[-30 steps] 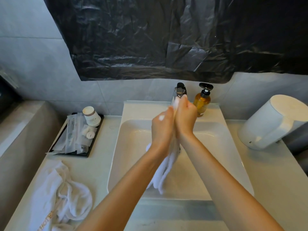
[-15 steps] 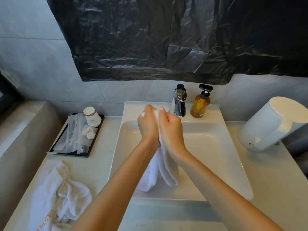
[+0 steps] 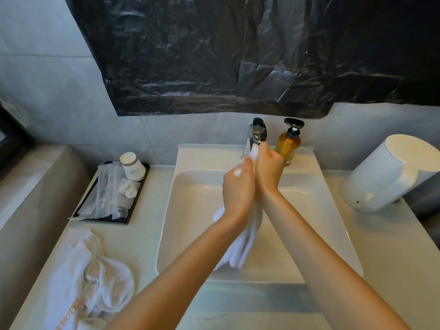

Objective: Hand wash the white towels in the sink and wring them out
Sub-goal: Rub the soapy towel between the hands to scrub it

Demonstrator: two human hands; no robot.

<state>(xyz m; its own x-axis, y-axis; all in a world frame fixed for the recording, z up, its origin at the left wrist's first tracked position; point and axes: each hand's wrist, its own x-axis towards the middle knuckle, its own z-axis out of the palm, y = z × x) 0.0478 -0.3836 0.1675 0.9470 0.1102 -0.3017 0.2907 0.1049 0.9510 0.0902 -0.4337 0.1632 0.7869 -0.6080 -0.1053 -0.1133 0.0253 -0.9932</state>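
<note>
While the white towel (image 3: 242, 244) hangs as a bunched rope from between the palms, its long axis runs from the fingertips down and back toward the person, and its loose tail dangles below the wrists inside the sink (image 3: 333, 210). The left hand (image 3: 238, 186) and right hand (image 3: 269, 167) are pressed together, both clamped on the towel's upper end, the right reaching slightly farther forward. Wringing would probably need them to spread apart along that length. Just beyond the fingertips stand the tap (image 3: 258, 132) and an amber soap bottle (image 3: 288, 144). Well left of the left forearm, a second towel (image 3: 90, 270) lies crumpled on the counter (image 3: 392, 258); black plastic sheeting (image 3: 238, 55) covers the wall above.
</note>
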